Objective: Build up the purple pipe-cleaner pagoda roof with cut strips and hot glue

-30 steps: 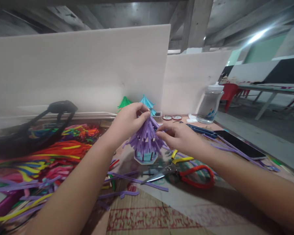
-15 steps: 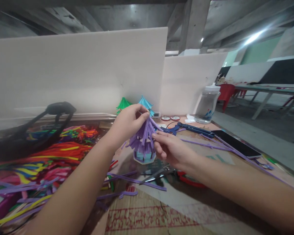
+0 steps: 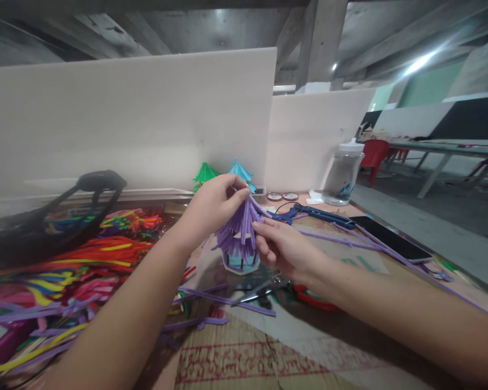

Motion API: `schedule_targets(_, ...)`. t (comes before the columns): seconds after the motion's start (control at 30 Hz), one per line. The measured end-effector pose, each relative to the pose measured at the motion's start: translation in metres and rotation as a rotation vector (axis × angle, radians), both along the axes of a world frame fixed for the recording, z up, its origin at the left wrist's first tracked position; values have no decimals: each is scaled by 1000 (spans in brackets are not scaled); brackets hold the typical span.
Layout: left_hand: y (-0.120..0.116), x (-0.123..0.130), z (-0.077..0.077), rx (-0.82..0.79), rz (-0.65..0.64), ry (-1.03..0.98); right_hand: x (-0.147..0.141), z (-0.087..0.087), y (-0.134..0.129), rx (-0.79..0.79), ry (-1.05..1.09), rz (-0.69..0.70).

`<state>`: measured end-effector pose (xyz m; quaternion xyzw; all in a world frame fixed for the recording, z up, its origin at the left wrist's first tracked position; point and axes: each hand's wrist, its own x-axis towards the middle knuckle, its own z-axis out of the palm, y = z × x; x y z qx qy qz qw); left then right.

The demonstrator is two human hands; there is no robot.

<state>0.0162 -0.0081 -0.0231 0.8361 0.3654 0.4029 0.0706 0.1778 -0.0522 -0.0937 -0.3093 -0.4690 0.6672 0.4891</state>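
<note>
A small purple model stands upright on the table, well in from the table's right edge and short of the white boards along the far edge. Its two roof tiers are made of hanging purple strips, over a pale blue, many-sided base.

The left hand reaches over the model, with thumb and forefinger brought together on the roof's peak. The right hand is at the side of the model toward the table's right edge. Its thumb and forefinger are pinched on strips of the upper tier, the other fingers loosely curled.

Scissors lie on the near side of the model, blade across a loose purple strip, their red handles partly behind the right forearm. A dark blue tool and a black phone lie toward the right edge. A clear bottle stands near the far right corner. Close to the far edge are a green peaked roof, a light blue one and two red-rimmed discs. Multicoloured strips are heaped toward the left edge, beside a blurred dark object.
</note>
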Motion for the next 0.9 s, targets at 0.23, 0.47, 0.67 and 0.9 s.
schedule_targets(0.23, 7, -4, 0, -50, 4, -22, 2, 5, 0, -63, -28, -5)
schedule_targets(0.47, 4, -2, 1, -37, 8, -3, 2, 1, 3, -22, -46, 12)
schedule_targets(0.67, 0, 0, 1, 8, 11, 25, 1, 2, 1, -42, -33, -5)
schedule_targets(0.9, -2, 2, 0, 9, 1, 22, 1, 6, -3, -37, -19, -14)
